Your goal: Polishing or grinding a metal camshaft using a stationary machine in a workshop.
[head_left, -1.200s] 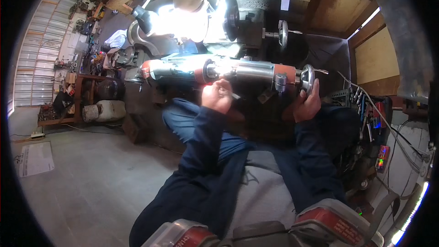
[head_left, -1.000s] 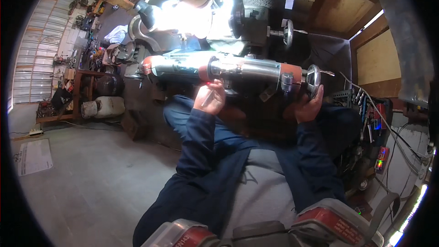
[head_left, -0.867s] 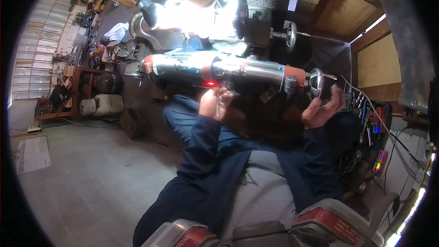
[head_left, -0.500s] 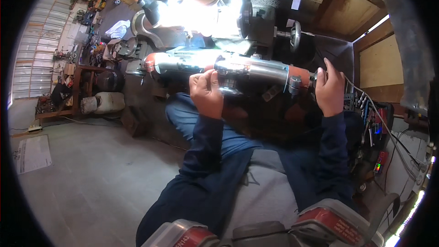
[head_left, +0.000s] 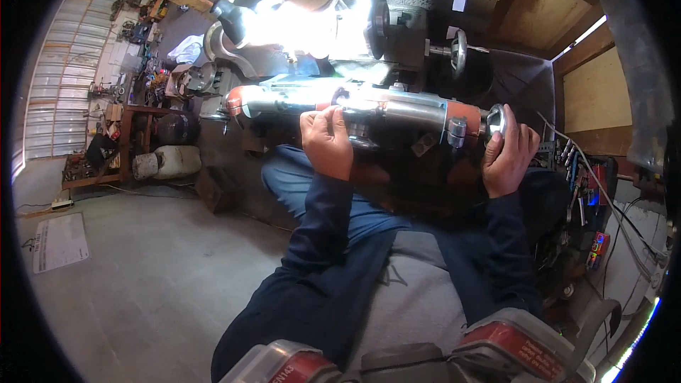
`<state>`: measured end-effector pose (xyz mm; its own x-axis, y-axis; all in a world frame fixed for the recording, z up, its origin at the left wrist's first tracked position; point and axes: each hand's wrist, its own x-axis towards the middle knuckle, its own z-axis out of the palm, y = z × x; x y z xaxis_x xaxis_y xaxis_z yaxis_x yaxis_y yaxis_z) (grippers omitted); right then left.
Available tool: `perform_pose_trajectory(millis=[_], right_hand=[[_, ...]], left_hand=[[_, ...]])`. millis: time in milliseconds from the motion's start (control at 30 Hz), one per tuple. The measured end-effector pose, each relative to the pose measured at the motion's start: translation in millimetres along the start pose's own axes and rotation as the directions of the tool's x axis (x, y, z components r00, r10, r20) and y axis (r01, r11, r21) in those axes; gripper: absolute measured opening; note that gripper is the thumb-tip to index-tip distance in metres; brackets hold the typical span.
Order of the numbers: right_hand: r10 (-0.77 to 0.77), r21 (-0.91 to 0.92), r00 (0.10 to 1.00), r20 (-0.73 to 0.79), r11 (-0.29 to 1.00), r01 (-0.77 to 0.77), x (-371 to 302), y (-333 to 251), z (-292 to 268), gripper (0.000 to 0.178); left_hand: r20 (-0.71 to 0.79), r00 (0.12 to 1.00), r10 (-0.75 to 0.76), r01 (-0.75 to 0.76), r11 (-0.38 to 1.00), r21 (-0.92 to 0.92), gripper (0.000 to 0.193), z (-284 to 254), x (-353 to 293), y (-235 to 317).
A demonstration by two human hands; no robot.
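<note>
A long metal machine slide (head_left: 415,108) with orange-red ends lies across in front of me. At its right end sits a small metal handwheel (head_left: 503,118); my right hand (head_left: 512,159) is closed on its near rim, thumb against it. My left hand (head_left: 328,145) is pinched at the slide's front, near its middle. Whatever lies between those fingertips is hidden. Just right of that hand, a round metal knob (head_left: 362,140) sticks out below the slide. A clamp-like metal fitting (head_left: 457,131) hangs by the right orange end.
Beyond the slide, a lamp (head_left: 230,20) glares over a dark wheel (head_left: 376,19). A larger handwheel (head_left: 459,54) stands at the back right. Tools (head_left: 571,163) and cables hang at the right. A cluttered wooden shelf (head_left: 124,142) and a white jug (head_left: 177,161) are at the left.
My right hand has gone from spread fingers beside the slide's end to a grip on the small handwheel. The left hand keeps its pinch at the slide. The view has shifted slightly.
</note>
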<state>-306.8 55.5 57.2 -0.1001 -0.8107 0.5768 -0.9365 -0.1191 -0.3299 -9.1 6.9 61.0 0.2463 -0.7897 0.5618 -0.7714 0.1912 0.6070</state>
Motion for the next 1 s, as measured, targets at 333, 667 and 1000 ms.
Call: perform_pose_trajectory(millis=[333, 667, 1000], right_hand=[[0.009, 0.032, 1.000, -0.004, 0.999, -0.009, -1.8, 1.3, 1.1, 0.044], [0.000, 0.062, 1.000, -0.026, 0.998, 0.001, -4.2, 1.1, 2.0, 0.044], [-0.086, -0.008, 0.976, -0.198, 0.996, 0.086, -21.4, 8.1, 22.9, 0.044]], left_hand=[[0.076, 0.997, 0.016, -0.021, 0.998, 0.055, 0.010, -4.8, 8.2, 3.2], [0.180, 0.983, 0.029, -0.071, 0.970, 0.234, 0.007, -11.5, 18.7, 5.9], [-0.038, 0.926, -0.375, 0.350, 0.892, -0.285, 0.009, 23.5, -27.3, 4.1]])
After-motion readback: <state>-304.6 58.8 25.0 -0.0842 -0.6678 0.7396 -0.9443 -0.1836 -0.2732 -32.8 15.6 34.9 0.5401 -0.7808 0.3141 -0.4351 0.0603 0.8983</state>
